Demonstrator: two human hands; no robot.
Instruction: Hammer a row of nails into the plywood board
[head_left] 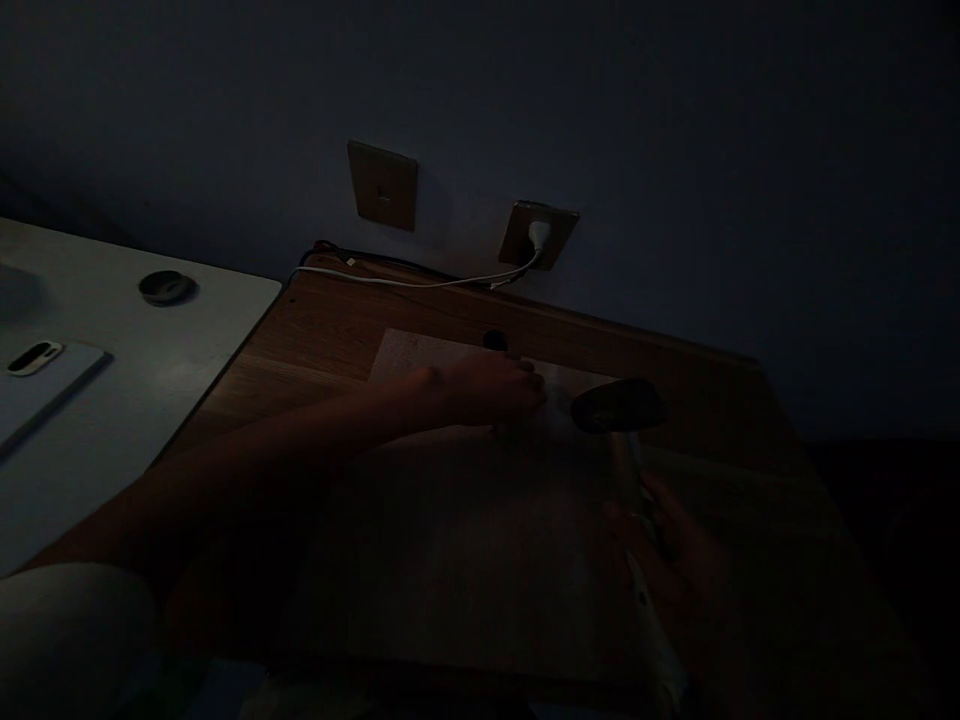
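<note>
In the dim light, my right hand (675, 550) is wrapped round the pale handle of a mallet (619, 405). Its dark, blocky head is raised above the wooden desk, to the right of my left hand (491, 388). That left hand reaches in from the lower left and rests over a pale flat sheet or board (390, 355). Its fingers are curled together; whatever they may hold is hidden in shadow. Below it, a broad dark-toned surface (465, 560) takes up the near part of the desk, too dark to make out.
The wooden desk (262, 370) stands against a wall with two socket plates, one holding a white plug (538, 235). Its white cable (420, 284) runs along the back edge. On the white table at left are a round lid-like ring (165, 288) and a pale flat board (60, 385).
</note>
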